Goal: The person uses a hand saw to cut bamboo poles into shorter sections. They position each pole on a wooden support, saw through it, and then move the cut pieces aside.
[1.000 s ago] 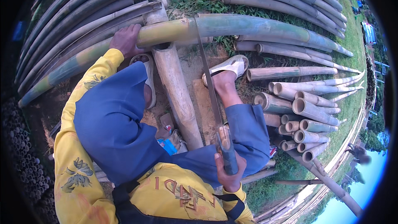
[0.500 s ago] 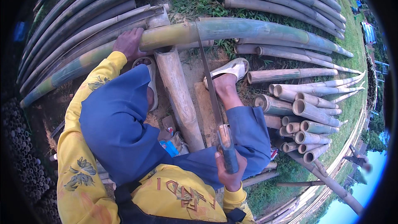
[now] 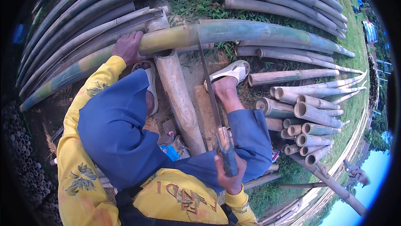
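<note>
A long green and yellow bamboo pole [image 3: 167, 38] lies crosswise in front of me, resting over a thick, pale bamboo length [image 3: 177, 88] that runs back between my feet. My left hand [image 3: 128, 47] is closed over the pole, left of that crossing. In my right hand [image 3: 231, 176], low and near my body, is the handle of a handsaw [image 3: 211, 88]. Its long thin blade points away from me, and its far end meets the pole right of the crossing. How deep the blade sits in the bamboo I cannot tell.
Stacked bamboo poles [image 3: 94, 6] lie at the far left, more poles [image 3: 275, 10] at the far right. Cut bamboo pieces [image 3: 317, 113] are piled to my right. My sandaled foot [image 3: 227, 75] stands close beside the blade. Another person [image 3: 357, 172] is in the distance at right.
My right hand and the saw have come slightly nearer to me. My left hand stays on the pole. The distant person has shifted a little.
</note>
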Motion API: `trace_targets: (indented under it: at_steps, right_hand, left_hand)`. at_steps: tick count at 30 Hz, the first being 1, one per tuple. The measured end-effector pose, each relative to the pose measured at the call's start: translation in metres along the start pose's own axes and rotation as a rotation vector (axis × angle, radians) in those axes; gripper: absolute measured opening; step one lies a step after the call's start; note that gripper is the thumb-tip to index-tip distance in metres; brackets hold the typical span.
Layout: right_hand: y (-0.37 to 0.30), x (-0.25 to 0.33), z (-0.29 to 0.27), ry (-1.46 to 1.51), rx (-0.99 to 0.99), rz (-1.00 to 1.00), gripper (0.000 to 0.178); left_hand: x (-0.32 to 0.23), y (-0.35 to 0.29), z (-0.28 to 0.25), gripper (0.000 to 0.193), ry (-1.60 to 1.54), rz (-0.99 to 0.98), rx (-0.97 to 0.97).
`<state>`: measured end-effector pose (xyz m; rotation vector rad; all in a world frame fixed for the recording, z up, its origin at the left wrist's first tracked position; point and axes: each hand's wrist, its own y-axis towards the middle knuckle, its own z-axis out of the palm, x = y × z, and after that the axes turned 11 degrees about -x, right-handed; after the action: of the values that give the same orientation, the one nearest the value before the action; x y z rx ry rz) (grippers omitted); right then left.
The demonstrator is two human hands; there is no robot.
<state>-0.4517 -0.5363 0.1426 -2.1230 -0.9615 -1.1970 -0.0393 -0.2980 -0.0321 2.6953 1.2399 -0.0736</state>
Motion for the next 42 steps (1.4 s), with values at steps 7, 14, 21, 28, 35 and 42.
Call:
trace_targets:
  at_steps: [7, 14, 21, 28, 35, 42]
  right_hand:
    - [0.148, -0.055, 0.109, 0.155, 0.011, -0.104, 0.02]
    - [0.01, -0.022, 0.013, 0.036, -0.03, 0.008, 0.019]
    - [0.158, -0.054, 0.115, 0.19, 0.02, -0.07, 0.015]
    - [0.003, -0.013, 0.0, -0.016, 0.024, 0.034, 0.031]
    - [0.165, -0.05, 0.115, 0.181, 0.023, -0.045, 0.021]
    - [-0.004, -0.027, 0.006, -0.011, -0.014, 0.024, 0.023]
  left_hand:
    - [-0.004, 0.007, -0.011, 0.076, -0.021, 0.042, -0.065]
    - [0.003, -0.001, -0.004, 0.075, -0.011, 0.024, -0.086]
    - [-0.002, 0.011, -0.006, 0.074, -0.045, 0.066, -0.073]
    - [0.001, -0.002, -0.008, 0.077, -0.013, -0.018, -0.002]
    - [-0.001, 0.008, -0.003, 0.079, -0.027, 0.081, -0.101]
    - [0.007, -0.005, -0.001, 0.079, -0.01, 0.023, -0.04]
